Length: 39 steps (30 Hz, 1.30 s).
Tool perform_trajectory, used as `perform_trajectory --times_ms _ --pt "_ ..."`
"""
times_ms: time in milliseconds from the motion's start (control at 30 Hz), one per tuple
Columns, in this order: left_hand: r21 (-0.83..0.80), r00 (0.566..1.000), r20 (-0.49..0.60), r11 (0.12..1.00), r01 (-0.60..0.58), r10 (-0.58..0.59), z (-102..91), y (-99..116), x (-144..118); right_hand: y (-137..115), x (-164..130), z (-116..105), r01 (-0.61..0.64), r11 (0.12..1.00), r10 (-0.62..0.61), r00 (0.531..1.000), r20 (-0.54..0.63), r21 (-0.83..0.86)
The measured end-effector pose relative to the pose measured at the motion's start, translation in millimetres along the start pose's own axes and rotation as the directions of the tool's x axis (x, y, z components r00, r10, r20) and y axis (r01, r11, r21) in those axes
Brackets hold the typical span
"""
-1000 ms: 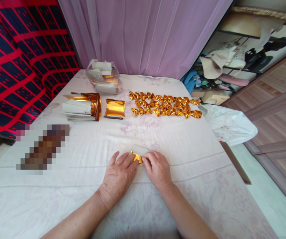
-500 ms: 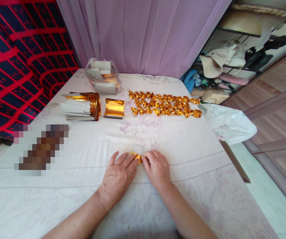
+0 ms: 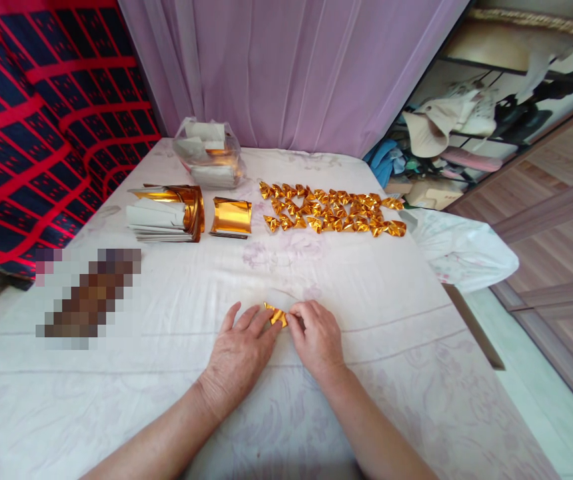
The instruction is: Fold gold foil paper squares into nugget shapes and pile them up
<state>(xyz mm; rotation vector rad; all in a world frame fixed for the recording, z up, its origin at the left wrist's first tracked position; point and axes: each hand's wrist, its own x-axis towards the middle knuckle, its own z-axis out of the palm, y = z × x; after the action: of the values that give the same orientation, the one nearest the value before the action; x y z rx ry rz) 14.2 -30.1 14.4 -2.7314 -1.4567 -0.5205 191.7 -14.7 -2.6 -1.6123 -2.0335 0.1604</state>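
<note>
A small, partly folded piece of shiny gold foil paper [image 3: 277,316] lies on the near-middle part of a surface covered in white, purple-flowered cloth [image 3: 191,287], between the two hands. The left hand [image 3: 240,343] rests palm down, its fingers extended and slightly spread, the tips of those nearest the paper pressing on its left part without gripping it. The right hand [image 3: 319,340] is curled, with thumb and index finger drawn together on the right end of the paper. Farther out, beyond the hands and to the right, small crumpled-looking gold foil pieces [image 3: 335,212] form rough rows. To their left lies a short, curved stack of rectangular gold sheets [image 3: 232,217]; just beside it is a thicker fanned bundle of gold-and-white sheets [image 3: 161,217]. Behind the bundle sits a clear plastic bag [image 3: 210,157] containing similar sheets. A pale purple curtain [image 3: 276,73] hangs at the far edge, with a red-and-navy checked cloth [image 3: 66,100] at left. A pixelated patch obscures part of the left side.
</note>
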Motion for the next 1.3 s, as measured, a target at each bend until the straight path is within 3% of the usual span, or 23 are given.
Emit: perform_trajectory --times_ms 500,767,1133,1300 --pt "0.041 1.0 0.002 0.999 -0.011 0.011 0.2 1.1 -0.2 0.0 -0.4 -3.5 -0.005 0.998 0.004 1.0 0.03 0.059" --pt "0.031 1.0 -0.005 1.0 0.007 -0.007 1.1 2.2 0.0 9.2 0.6 -2.9 -0.01 0.985 0.006 1.0 0.022 0.17" --pt "0.077 1.0 0.004 0.997 -0.031 0.031 0.5 1.3 0.8 8.6 -0.6 -4.3 0.072 0.993 -0.07 0.997 -0.028 0.089" --pt "0.073 1.0 0.001 0.997 -0.031 0.031 0.7 2.1 1.4 3.0 -5.2 -12.5 0.177 0.98 -0.173 0.983 -0.056 0.087"
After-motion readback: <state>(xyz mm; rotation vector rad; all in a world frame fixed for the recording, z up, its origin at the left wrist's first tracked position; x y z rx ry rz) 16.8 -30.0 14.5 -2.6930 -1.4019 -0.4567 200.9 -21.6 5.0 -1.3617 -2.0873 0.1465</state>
